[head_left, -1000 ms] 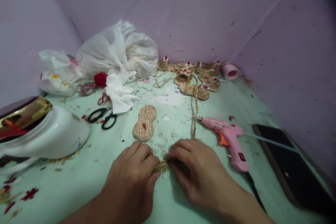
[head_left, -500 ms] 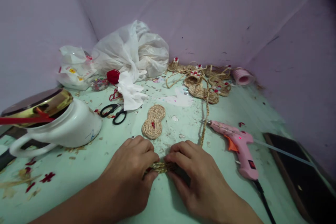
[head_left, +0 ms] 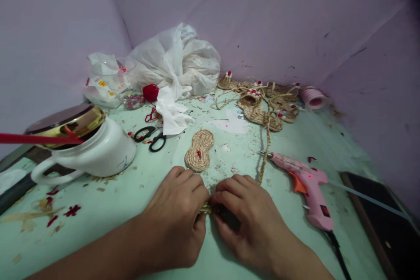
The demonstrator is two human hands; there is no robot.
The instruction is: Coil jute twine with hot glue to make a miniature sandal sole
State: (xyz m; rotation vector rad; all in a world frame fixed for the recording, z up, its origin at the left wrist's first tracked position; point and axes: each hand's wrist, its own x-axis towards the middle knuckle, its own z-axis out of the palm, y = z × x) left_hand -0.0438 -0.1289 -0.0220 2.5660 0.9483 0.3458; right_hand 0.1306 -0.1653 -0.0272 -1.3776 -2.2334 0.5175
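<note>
My left hand (head_left: pixel 179 216) and my right hand (head_left: pixel 247 221) meet near the table's front, fingers curled and pressed together on a small coiled jute rope piece (head_left: pixel 206 208); only a sliver of it shows between them. A jute rope strand (head_left: pixel 264 153) runs from my right hand back to a pile of small jute sandals (head_left: pixel 262 105). A flat jute sole (head_left: pixel 199 150) with a red dot lies just beyond my left hand.
A pink glue gun (head_left: pixel 306 188) lies right of my hands, its cord trailing forward. Black scissors (head_left: pixel 151 137), a white jug with a gold rim (head_left: pixel 88 146), white plastic bags (head_left: pixel 170 63), red yarn (head_left: pixel 151 92), a pink spool (head_left: pixel 313 98) and a dark tray (head_left: pixel 383 223) surround them.
The view has shifted left, so everything sits further right in frame. My hands have drawn closer together over the rope piece, hiding more of it.
</note>
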